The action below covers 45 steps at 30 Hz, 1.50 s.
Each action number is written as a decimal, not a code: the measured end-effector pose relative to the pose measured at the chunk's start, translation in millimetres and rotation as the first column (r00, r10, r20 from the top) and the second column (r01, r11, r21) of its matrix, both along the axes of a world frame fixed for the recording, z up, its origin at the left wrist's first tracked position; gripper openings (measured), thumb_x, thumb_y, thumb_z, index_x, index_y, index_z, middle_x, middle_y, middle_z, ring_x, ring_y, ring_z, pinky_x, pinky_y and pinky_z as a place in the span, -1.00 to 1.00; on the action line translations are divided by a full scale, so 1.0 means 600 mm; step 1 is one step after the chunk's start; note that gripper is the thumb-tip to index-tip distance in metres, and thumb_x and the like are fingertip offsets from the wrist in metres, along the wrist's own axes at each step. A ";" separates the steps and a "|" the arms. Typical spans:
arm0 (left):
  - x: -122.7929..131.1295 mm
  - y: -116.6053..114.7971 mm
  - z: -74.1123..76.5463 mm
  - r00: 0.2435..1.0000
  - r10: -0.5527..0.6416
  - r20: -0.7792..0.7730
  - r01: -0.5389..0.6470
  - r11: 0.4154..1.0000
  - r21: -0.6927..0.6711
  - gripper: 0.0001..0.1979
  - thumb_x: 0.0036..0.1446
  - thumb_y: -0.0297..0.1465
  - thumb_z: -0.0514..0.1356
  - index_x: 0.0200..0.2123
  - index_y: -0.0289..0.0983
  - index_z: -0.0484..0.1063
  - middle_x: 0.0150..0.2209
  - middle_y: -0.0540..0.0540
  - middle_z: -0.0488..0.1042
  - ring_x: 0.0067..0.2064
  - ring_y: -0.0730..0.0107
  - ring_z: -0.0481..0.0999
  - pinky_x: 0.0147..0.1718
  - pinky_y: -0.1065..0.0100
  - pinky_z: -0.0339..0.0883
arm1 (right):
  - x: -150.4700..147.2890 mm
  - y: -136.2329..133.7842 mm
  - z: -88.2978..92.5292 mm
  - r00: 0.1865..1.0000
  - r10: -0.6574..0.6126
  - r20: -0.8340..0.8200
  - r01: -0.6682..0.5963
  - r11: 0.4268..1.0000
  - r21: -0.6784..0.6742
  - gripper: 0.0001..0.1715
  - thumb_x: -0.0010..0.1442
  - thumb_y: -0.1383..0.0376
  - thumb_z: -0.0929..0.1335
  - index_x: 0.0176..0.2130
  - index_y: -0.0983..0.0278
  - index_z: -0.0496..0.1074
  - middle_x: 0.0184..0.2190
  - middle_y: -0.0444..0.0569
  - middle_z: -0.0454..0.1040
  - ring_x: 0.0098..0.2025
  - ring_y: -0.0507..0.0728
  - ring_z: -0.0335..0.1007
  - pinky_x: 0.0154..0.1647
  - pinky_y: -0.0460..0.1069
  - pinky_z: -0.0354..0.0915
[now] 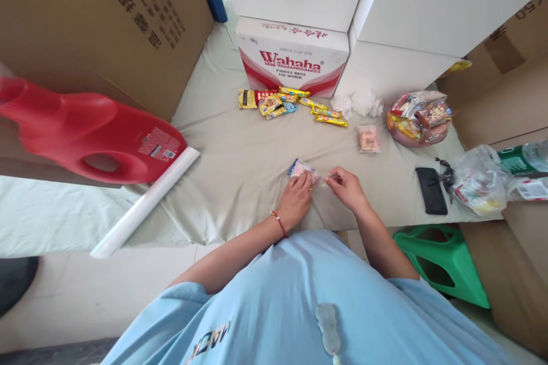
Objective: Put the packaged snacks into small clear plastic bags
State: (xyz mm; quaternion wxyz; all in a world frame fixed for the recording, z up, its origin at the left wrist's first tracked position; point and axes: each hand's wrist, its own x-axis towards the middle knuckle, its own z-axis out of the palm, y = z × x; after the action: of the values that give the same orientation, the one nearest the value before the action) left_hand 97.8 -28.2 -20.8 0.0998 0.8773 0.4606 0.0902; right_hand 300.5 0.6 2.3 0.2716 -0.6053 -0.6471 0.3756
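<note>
My left hand (295, 198) and my right hand (347, 187) are both closed on a small clear plastic bag of snacks (305, 170) that lies on the beige cloth (240, 165). The left hand presses on the bag's near left side, and the right hand pinches its right end. A red string bracelet is on my left wrist. A second small clear packet with pink contents (368, 138) lies farther right. A row of loose snack packets (291, 104) lies in front of the Wahaha box (291, 57).
A red jug (94, 131) and a white roll (145, 201) lie on the left. At the right are a round bundle of snacks (418, 117), a black phone (431, 190), a plastic bag (479, 179) and a green stool (445, 262). Cardboard and white boxes stand behind.
</note>
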 end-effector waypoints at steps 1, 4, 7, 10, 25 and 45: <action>0.001 -0.001 -0.002 1.000 -0.002 -0.003 0.002 1.000 0.008 -0.45 0.41 -0.53 -0.09 0.39 -0.46 0.30 0.41 -0.45 0.32 0.47 -0.03 0.26 0.35 -0.06 0.21 | -0.017 0.018 0.005 1.000 0.007 -0.014 -0.007 1.000 0.006 -0.77 0.30 0.11 0.36 -0.23 0.21 0.49 -0.48 -0.15 0.46 -0.41 0.11 0.38 -0.33 -0.03 0.32; 0.001 -0.001 -0.004 1.000 -0.015 -0.002 0.015 0.999 0.036 -0.45 0.36 -0.54 -0.05 0.36 -0.48 0.33 0.36 -0.45 0.39 0.47 -0.04 0.27 0.42 -0.12 0.13 | -0.083 0.072 0.014 0.989 0.046 0.141 -0.051 0.998 0.034 -0.89 0.29 0.28 0.34 -0.26 0.23 0.49 -0.41 -0.10 0.54 -0.33 0.10 0.44 -0.27 -0.04 0.32; -0.011 -0.006 0.006 0.998 -0.050 0.039 0.049 0.998 0.032 -0.51 0.31 -0.54 -0.01 0.23 -0.55 0.43 0.24 -0.51 0.49 0.43 -0.07 0.32 0.45 -0.13 0.12 | -0.148 0.104 0.016 0.949 0.100 0.299 -0.105 0.995 -0.001 -0.83 0.30 0.38 0.31 -0.27 0.25 0.51 -0.32 0.00 0.59 -0.27 0.14 0.47 -0.18 -0.01 0.34; -0.044 -0.022 0.021 0.993 -0.019 0.114 0.019 1.000 0.005 -0.56 0.29 -0.50 0.05 0.16 -0.50 0.49 0.20 -0.50 0.51 0.36 -0.10 0.39 0.42 -0.16 0.18 | -0.189 0.101 0.016 0.904 0.135 0.405 -0.144 0.990 -0.008 -0.78 0.35 0.40 0.29 -0.12 0.29 0.53 -0.13 0.15 0.59 -0.21 0.18 0.48 -0.11 0.05 0.36; -0.130 -0.057 0.041 0.739 0.447 0.505 -0.283 0.885 -0.370 -0.73 0.39 -0.30 0.09 -0.08 -0.19 0.61 0.06 -0.18 0.65 0.10 0.14 0.63 0.13 0.07 0.53 | -0.162 0.060 0.016 0.902 0.100 0.420 -0.173 0.975 0.139 -0.69 0.43 0.38 0.24 -0.02 0.29 0.55 -0.03 0.21 0.54 0.04 0.29 0.39 0.09 0.15 0.32; -0.090 0.014 0.016 0.520 0.694 0.498 -0.523 0.719 -0.457 -0.67 0.24 -0.23 0.23 -0.02 -0.27 0.57 -0.10 -0.18 0.65 -0.21 0.24 0.60 -0.09 0.19 0.49 | -0.129 0.021 -0.008 0.918 0.237 0.319 -0.311 0.927 0.208 -0.63 0.43 0.39 0.23 0.02 0.30 0.58 0.01 0.20 0.55 0.05 0.29 0.34 0.19 0.17 0.32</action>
State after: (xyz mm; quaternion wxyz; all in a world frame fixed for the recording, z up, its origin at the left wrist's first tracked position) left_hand 43.6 -19.8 -11.1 0.3214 0.5510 0.6842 0.3535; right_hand 223.3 13.4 -2.5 0.1938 -0.5162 -0.8014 0.2318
